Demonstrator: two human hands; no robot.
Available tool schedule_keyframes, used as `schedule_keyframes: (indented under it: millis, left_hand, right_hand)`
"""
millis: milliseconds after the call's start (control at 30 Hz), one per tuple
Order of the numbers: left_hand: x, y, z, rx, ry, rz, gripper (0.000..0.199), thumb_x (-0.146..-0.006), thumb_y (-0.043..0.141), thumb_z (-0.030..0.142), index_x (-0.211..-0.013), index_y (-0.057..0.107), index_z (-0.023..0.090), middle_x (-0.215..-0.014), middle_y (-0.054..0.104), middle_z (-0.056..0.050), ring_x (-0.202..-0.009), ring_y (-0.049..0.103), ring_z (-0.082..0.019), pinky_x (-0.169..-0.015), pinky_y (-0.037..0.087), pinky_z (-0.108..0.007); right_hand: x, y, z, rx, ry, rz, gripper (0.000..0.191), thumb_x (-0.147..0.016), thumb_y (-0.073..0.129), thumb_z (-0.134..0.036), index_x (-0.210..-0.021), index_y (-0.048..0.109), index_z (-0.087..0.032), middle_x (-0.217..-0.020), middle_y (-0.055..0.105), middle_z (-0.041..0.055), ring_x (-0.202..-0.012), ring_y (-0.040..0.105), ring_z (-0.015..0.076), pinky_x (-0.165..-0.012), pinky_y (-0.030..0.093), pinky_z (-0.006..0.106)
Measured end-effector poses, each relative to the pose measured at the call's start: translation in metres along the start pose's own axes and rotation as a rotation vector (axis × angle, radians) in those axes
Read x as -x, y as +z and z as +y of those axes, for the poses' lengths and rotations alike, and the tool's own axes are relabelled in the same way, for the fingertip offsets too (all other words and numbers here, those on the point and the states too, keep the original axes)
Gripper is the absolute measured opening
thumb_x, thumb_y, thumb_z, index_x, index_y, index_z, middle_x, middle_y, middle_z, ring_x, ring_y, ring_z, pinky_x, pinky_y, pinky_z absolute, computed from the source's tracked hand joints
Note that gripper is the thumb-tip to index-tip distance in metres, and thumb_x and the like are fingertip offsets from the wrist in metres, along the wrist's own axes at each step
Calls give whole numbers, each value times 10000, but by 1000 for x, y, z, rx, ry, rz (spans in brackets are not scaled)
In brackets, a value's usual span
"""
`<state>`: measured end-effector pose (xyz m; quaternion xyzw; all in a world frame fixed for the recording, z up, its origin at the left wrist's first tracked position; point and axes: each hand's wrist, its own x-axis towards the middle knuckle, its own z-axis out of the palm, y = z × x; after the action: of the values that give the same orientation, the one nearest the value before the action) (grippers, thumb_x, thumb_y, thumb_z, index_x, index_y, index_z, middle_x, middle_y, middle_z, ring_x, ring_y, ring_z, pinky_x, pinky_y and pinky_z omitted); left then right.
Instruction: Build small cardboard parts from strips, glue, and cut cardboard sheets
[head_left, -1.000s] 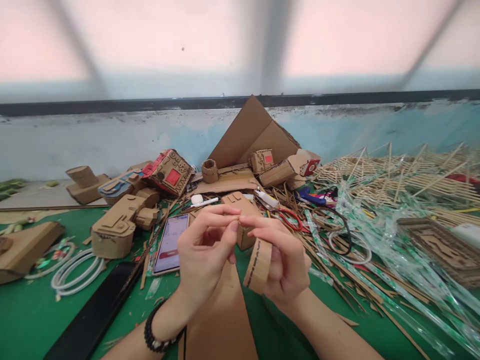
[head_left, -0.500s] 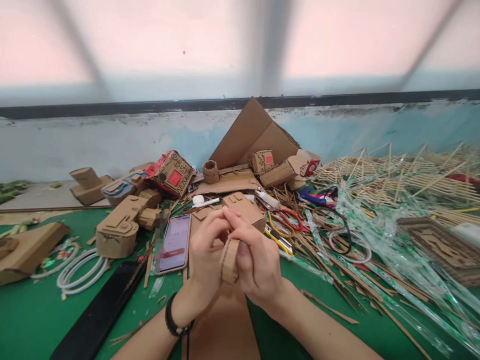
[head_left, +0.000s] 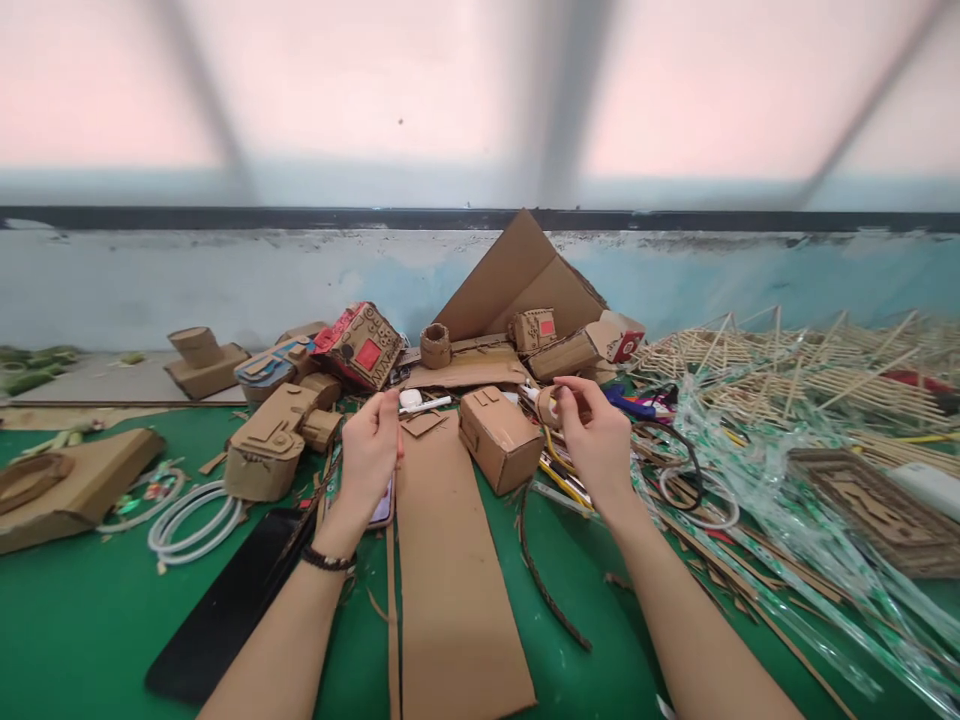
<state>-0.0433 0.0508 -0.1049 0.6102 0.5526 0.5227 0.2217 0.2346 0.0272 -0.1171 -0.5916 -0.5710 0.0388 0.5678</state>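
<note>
My right hand (head_left: pixel 598 447) pinches a small ring of rolled cardboard (head_left: pixel 547 405) between thumb and fingers, above the tools. To the left, my left hand (head_left: pixel 369 460) is closed with its fingertips pressed together; whether anything is in them I cannot make out. It hovers over a phone (head_left: pixel 384 505), partly hiding it. Between my hands stands a cardboard box (head_left: pixel 501 437) with small raised strips on top. A long flat cardboard sheet (head_left: pixel 454 570) runs toward me below it. A thin, dark curved strip (head_left: pixel 538 575) lies right of the sheet.
Left are a cardboard camera model (head_left: pixel 264 450), coiled white tubing (head_left: pixel 191 530) and a black flat panel (head_left: pixel 232 600). A white glue pen (head_left: pixel 426 404) lies behind the sheet. Cardboard scraps, a cutter (head_left: pixel 566 482), clear plastic wrap (head_left: pixel 780 530) and a stick structure (head_left: pixel 810 350) crowd the right.
My hands were together around the cardboard ring; now they are apart. The ring has gone right with my right hand. The box and sheet are more exposed, and the view has shifted slightly.
</note>
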Motion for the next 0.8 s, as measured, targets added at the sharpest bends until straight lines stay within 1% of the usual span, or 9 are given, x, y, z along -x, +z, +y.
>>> schedule_keyframes:
  millis: [67, 133, 300, 367, 500, 567, 633, 733, 800]
  left_hand:
    - [0, 2, -6, -218, 42, -109, 532, -1087, 309, 519, -680, 497, 234, -467, 488, 29, -452, 521, -164, -511, 356, -263]
    - [1, 5, -10, -336, 85, -180, 534, -1081, 335, 473, -667, 562, 225, -536, 571, -15, -563, 595, -200, -578, 355, -282]
    - [6, 13, -10, -388, 168, -287, 200, -1011, 546, 346, -988, 707, 228, -839, 755, -49, -791, 696, -226, -690, 391, -277]
    - [7, 14, -9, -417, 176, -293, 203, -1016, 550, 342, -1027, 717, 227, -877, 768, -64, -808, 701, -232, -700, 389, -281]
    - [7, 11, -6, -479, 121, -222, 421, -1078, 417, 444, -900, 720, 212, -775, 736, -88, -726, 673, -250, -648, 336, -307]
    - [6, 9, -6, -474, 117, -196, 416, -1073, 425, 472, -919, 712, 213, -760, 719, -72, -725, 666, -243, -646, 346, -305]
    - [5, 8, -5, -406, 161, -197, 275, -1033, 515, 405, -1020, 708, 210, -829, 722, -58, -761, 669, -223, -671, 395, -292]
    - [8, 7, -3, -241, 243, -278, 262, -946, 571, 237, -1175, 693, 198, -984, 722, -69, -847, 683, -199, -736, 480, -279]
    - [16, 4, 2, -169, 241, -348, 246, -925, 585, 219, -1135, 711, 199, -978, 730, -70, -868, 694, -202, -751, 512, -283]
  right_hand:
    - [-3, -2, 7, 74, 33, -30, 414, -1028, 481, -492, -1141, 768, -216, -871, 775, 63, -730, 676, 223, -678, 484, 316]
    - [-6, -3, 15, 187, 73, -75, 411, -1023, 465, -472, -1145, 785, -245, -862, 775, 68, -756, 678, 243, -685, 460, 329]
    - [-9, -3, 29, 379, 87, -104, 435, -1008, 444, -451, -1193, 786, -257, -878, 770, 100, -848, 682, 294, -711, 436, 357]
    - [-8, -2, 32, 361, 83, -104, 430, -1009, 440, -450, -1190, 777, -253, -921, 786, 96, -861, 689, 291, -719, 441, 359]
    - [-8, -2, 34, 335, 101, -108, 405, -1004, 458, -442, -1217, 747, -254, -934, 802, 78, -832, 704, 279, -719, 460, 364]
    - [-8, -2, 36, 330, 84, -108, 395, -992, 479, -417, -1240, 733, -244, -983, 809, 85, -875, 717, 286, -747, 484, 375]
    - [-8, -1, 37, 322, 49, -97, 396, -977, 493, -382, -1262, 719, -227, -1065, 807, 102, -949, 722, 297, -798, 509, 393]
    - [-8, 1, 38, 277, -4, -76, 400, -967, 481, -328, -1271, 708, -201, -1154, 790, 118, -1002, 719, 297, -877, 529, 421]
    - [-8, 2, 38, 237, -36, -77, 391, -973, 459, -304, -1246, 716, -195, -1187, 779, 123, -1021, 717, 294, -905, 532, 427]
